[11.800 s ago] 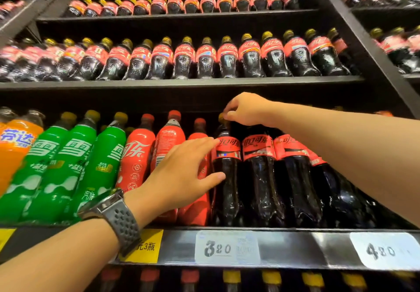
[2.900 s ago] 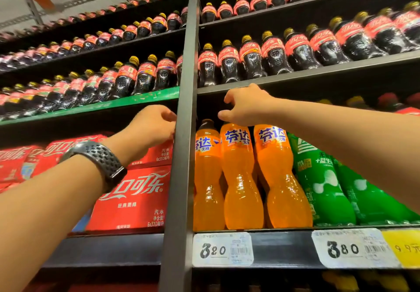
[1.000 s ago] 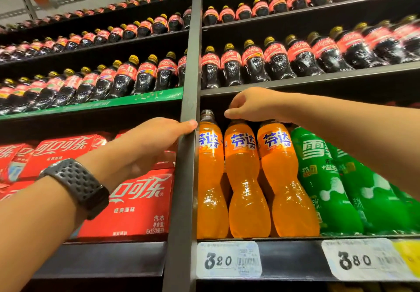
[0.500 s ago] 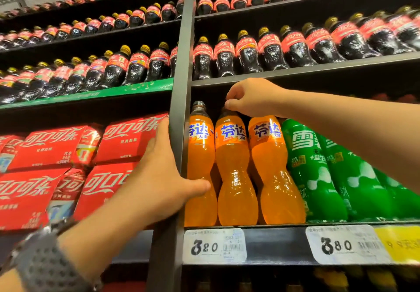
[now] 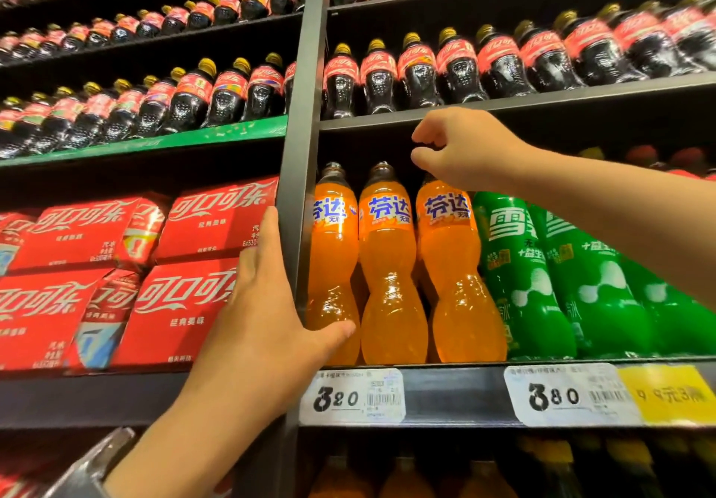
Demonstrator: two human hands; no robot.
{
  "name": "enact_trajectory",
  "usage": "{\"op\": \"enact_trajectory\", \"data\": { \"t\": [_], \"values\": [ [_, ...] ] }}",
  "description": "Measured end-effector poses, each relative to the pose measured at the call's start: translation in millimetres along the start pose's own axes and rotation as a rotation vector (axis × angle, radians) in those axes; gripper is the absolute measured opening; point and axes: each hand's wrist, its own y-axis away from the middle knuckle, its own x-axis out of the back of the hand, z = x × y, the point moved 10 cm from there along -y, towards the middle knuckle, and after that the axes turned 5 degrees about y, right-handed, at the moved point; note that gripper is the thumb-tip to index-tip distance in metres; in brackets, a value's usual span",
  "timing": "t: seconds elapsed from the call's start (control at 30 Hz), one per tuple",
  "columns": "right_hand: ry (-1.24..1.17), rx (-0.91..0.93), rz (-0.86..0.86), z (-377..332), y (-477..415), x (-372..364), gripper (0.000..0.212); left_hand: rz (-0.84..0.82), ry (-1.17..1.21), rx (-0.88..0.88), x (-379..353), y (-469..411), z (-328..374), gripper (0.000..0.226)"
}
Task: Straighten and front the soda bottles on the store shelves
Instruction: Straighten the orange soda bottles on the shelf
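On the shelf [image 5: 449, 397], three orange soda bottles [image 5: 391, 265] stand upright in a row just right of the grey post [image 5: 306, 110]. They are waisted, with blue-lettered labels facing out, and sit beside green bottles [image 5: 519, 276]. My left hand [image 5: 263, 304] lies open, fingers straight along the post and thumb touching the leftmost one low down. My right hand [image 5: 461, 149] curls over the rightmost orange top; I cannot tell whether it grips the cap.

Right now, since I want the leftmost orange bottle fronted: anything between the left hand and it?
Yes: the grey shelf post stands between the left hand and the leftmost orange bottle; only the thumb reaches round, touching it low down.
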Motion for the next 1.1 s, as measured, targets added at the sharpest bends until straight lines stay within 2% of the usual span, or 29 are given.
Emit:
{"op": "enact_trajectory", "data": {
  "t": [0.1,0.13,0.2,0.27,0.37,0.47,0.6,0.73,0.93,1.1],
  "values": [
    [0.075,-0.034,-0.047,9,18,7,0.021,0.16,-0.251,-0.338,16,4,50,0.09],
    [0.117,-0.013,-0.103,6,31,5,0.017,0.144,-0.292,-0.453,11,8,67,0.074],
    [0.182,0.064,-0.23,-8,68,-4,0.019,-0.068,-0.305,-0.561,-17,21,86,0.057],
    [0.166,0.094,-0.29,-21,111,-10,0.031,-0.27,-0.279,-0.527,-47,33,84,0.061],
    [0.121,0.059,-0.276,-33,172,-12,0.057,-0.41,-0.354,-0.519,-74,48,77,0.074],
    [0.219,0.007,-0.25,-40,206,-19,0.073,-0.396,-0.463,-0.561,-75,49,79,0.069],
    [0.285,-0.026,-0.184,-43,211,-27,0.065,-0.38,-0.5,-0.62,-84,45,68,0.073],
    [0.294,-0.062,-0.232,-38,209,-36,0.077,-0.32,-0.591,-0.696,-94,39,64,0.077],
    [0.335,0.039,-0.186,-35,218,-17,0.065,-0.235,-0.467,-0.713,-86,48,79,0.071],
    [0.305,0.097,-0.275,-15,232,-17,0.067,-0.254,-0.451,-0.663,-105,68,98,0.073]
  ]
}}
